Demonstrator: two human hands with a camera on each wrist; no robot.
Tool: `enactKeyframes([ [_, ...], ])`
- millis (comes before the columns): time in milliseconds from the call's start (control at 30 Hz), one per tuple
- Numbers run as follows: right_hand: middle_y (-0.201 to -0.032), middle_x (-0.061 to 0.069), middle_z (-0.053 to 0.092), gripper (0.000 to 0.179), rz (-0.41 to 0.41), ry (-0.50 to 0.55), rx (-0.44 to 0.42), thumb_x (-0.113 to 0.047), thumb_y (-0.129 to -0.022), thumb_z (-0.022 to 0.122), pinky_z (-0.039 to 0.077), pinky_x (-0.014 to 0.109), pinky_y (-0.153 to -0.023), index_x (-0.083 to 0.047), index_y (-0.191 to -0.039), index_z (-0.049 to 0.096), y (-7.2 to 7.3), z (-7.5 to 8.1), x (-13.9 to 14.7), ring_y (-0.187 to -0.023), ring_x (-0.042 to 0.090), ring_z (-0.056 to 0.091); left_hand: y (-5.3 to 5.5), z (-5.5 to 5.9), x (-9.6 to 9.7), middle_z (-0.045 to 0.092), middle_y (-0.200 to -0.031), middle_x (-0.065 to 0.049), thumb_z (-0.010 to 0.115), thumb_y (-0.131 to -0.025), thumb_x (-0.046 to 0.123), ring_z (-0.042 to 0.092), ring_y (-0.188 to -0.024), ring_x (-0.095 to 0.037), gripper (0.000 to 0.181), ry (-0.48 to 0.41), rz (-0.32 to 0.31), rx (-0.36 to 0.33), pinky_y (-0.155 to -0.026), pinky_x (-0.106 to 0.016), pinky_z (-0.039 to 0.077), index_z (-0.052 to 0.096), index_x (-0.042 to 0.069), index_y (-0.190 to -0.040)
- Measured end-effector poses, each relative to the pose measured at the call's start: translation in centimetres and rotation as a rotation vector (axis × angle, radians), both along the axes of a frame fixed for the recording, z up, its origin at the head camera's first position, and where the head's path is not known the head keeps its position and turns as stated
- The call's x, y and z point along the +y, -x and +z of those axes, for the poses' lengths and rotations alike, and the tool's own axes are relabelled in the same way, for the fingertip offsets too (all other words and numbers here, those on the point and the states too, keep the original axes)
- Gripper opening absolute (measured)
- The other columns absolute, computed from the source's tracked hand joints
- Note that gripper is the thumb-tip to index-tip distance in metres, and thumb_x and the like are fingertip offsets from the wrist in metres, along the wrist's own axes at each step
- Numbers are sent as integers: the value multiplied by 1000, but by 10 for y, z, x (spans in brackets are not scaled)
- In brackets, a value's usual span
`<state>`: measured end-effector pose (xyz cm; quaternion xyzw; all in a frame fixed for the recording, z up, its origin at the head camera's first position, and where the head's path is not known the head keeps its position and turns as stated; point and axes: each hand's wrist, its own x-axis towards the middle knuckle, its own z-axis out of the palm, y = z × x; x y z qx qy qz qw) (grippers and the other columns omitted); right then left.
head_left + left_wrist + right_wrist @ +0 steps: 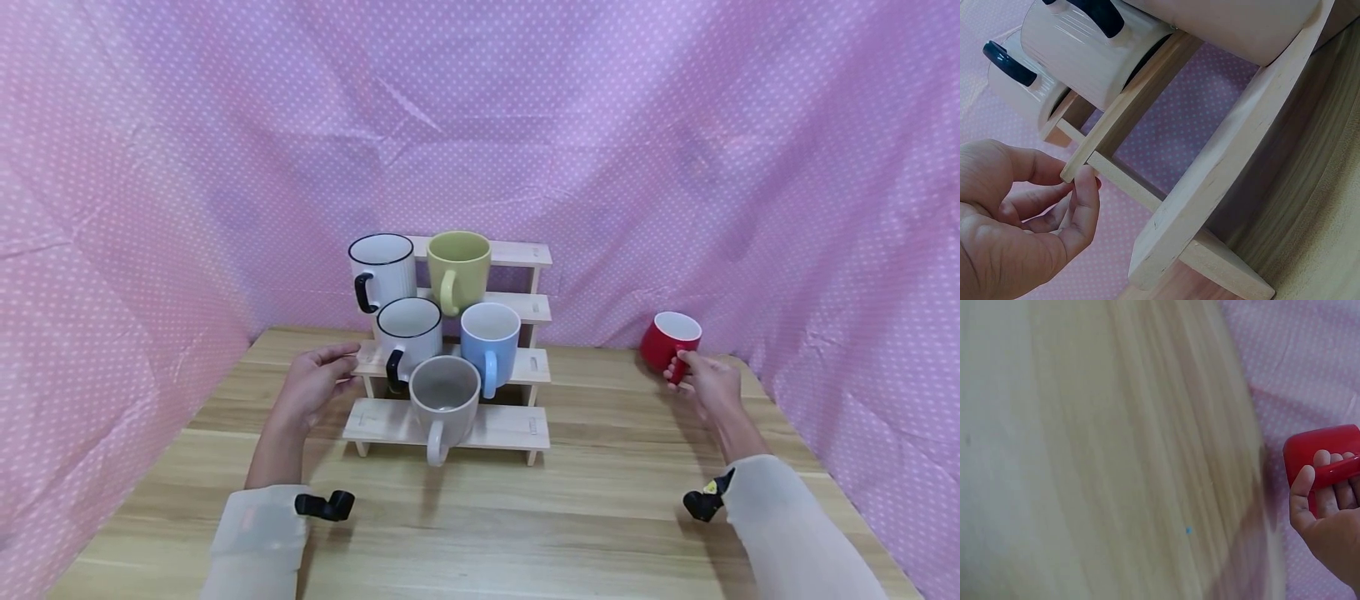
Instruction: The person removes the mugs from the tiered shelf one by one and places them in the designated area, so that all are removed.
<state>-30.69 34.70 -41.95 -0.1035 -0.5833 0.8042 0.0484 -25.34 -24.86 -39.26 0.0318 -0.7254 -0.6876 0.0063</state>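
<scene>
My right hand point(712, 385) grips the handle of a red mug point(660, 346) with a white inside, near the table's back right; whether its base touches the table I cannot tell. In the right wrist view, the fingers point(1325, 503) wrap that handle. On the left, my left hand point(315, 383) pinches the left end of one board of a stepped wooden rack point(517, 429). The left wrist view has the thumb and index finger at that board's corner point(1072, 172).
On the rack stand two white mugs point(386, 271) with black rims and handles, a yellow-green mug point(465, 271), a light blue mug point(498, 346) and a grey-beige mug point(450, 408). Pink dotted cloth point(637, 167) hangs behind and beside the wooden table point(525, 533).
</scene>
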Motion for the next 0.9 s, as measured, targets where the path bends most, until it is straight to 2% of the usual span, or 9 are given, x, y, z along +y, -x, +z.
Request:
enactKeyframes([
  [167,-77,4,71,23,-11,-30,-31,-12,-102,64,64,30,-62,-4,-85,76,3,-5,6,-69,17,71,-1,1,2,54,-121,-10,53,-105,5,59,-91,-8,46,-5,1,-5,-90,-23,59,44,-12,-147],
  [333,-75,5,71,24,-8,-9,-56,-12,-103,61,64,31,-60,-4,-84,74,3,-10,10,-67,17,70,-1,1,3,55,-120,-8,53,-105,6,60,-92,-8,46,-15,-7,-1,-91,-25,59,44,-13,-146],
  [600,-76,4,72,24,0,-11,-69,-17,-104,61,65,31,-65,-9,-86,74,4,-18,20,-69,17,72,-2,2,2,55,-121,-8,52,-106,6,60,-93,-8,45,-6,2,-6,-89,-23,59,45,-12,-146],
  [900,-79,5,73,23,-5,17,-95,-17,-104,62,66,33,-66,-9,-87,75,3,-16,27,-71,18,74,-2,2,1,55,-120,-7,52,-106,6,59,-93,-8,45,-14,6,-8,-89,-24,60,45,-13,-146],
])
